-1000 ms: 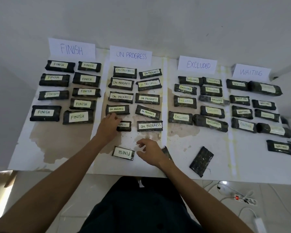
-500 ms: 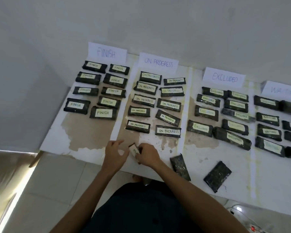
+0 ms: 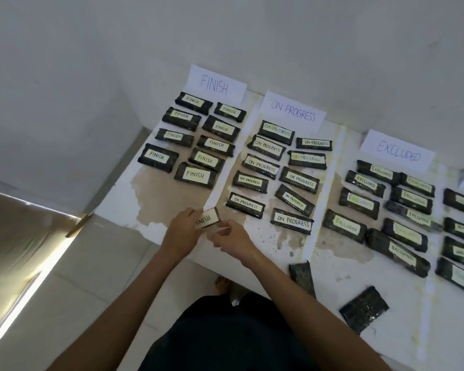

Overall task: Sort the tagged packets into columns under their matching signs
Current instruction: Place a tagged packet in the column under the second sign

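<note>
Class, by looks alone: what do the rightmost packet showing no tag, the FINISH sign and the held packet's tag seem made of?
Tagless packet: probably plastic film, dark, glinting in speckles.
FINISH sign: matte white paper, hand-lettered.
Held packet: its tag looks like pale paper or tape, matte; cannot tell which.

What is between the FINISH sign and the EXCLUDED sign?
The ON PROGRESS sign stands between the FINISH sign and the EXCLUDED sign. The head view shows it.
</note>
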`<action>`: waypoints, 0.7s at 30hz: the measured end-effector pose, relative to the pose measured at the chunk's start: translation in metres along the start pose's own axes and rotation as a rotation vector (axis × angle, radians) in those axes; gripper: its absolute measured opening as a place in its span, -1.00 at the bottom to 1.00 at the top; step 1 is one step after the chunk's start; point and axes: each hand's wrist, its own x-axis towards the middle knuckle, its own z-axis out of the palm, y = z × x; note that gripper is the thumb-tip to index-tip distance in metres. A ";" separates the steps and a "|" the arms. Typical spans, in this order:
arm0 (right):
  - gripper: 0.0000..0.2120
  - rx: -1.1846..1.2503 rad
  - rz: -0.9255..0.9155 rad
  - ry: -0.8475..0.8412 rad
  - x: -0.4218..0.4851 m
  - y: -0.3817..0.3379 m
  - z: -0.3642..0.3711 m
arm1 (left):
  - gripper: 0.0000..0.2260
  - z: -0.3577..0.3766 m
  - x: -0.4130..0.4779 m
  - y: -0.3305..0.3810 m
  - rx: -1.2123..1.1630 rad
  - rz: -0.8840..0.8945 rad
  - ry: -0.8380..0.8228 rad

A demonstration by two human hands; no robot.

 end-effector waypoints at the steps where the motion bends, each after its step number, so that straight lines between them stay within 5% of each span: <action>1: -0.64 -0.046 -0.008 -0.012 0.000 0.000 -0.004 | -0.59 -0.008 0.010 -0.009 0.049 0.021 0.012; 8: -0.76 -0.164 -0.077 0.127 -0.007 0.021 -0.040 | -0.59 -0.036 0.075 -0.055 0.330 0.119 0.027; 14: -0.84 -0.151 -0.084 0.233 -0.014 0.043 -0.071 | -0.61 -0.025 0.086 -0.056 0.337 0.161 -0.063; 21: -0.82 -0.413 -0.107 0.399 -0.038 0.057 -0.122 | -0.56 -0.023 0.070 -0.050 0.324 0.155 0.016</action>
